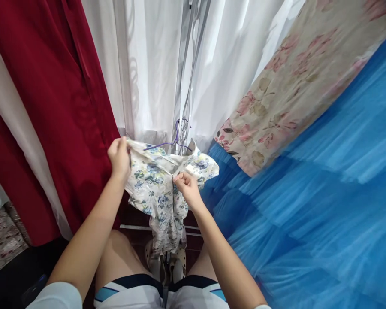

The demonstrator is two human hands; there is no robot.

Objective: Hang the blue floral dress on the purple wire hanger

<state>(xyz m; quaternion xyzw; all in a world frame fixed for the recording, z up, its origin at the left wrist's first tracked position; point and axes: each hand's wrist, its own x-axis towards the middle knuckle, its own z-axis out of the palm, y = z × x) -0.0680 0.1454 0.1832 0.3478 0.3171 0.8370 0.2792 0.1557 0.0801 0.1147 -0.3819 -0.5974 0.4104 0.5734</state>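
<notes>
A white blouse with blue and yellow flowers (161, 182) hangs from a purple hanger (176, 139), whose hook is over a shiny metal pole (187, 77). My left hand (119, 158) is closed on the blouse's left shoulder and draws the cloth out to the side. With thumb and fingertips, my right hand (187, 185) pinches the front of the blouse near the middle, just below the neckline. The left end of the hanger lies outside the cloth; its right end goes in at the collar. The lower part of the blouse drops down between my knees.
Red curtains (70, 107) hang on the left and white curtains (154, 73) behind the pole. To the right are a pink-flowered cloth (276, 98) and blue ruffled tulle (309, 210). A black surface (22, 274) is at lower left. My shoes (179, 264) are below.
</notes>
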